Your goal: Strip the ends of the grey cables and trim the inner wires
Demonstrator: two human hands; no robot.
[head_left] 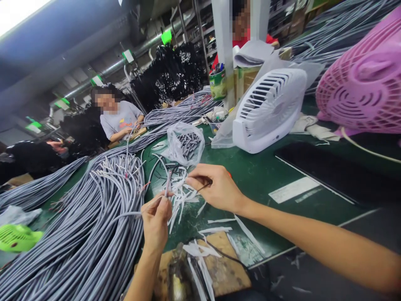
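Note:
My left hand [157, 219] is closed around the end of a grey cable [168, 183], which stands up from between thumb and fingers. To the right of that end, my right hand [216, 187] is pinched shut; a thin dark strand shows by its fingers, but what it grips is unclear. Beneath and between the hands lie white strips [181, 200] and short dark bits. A clear plastic bag [184, 144] of small grey tube pieces lies just beyond. On the left, a large bundle of grey cables [103, 209] spreads with its stripped ends near my left hand.
A white fan [269, 110] and a pink fan [360, 79] stand at right, near a dark flat panel [319, 167]. A stained wooden board [224, 263] lies at the green table's [250, 179] front edge. Co-workers [120, 119] sit beyond the cables.

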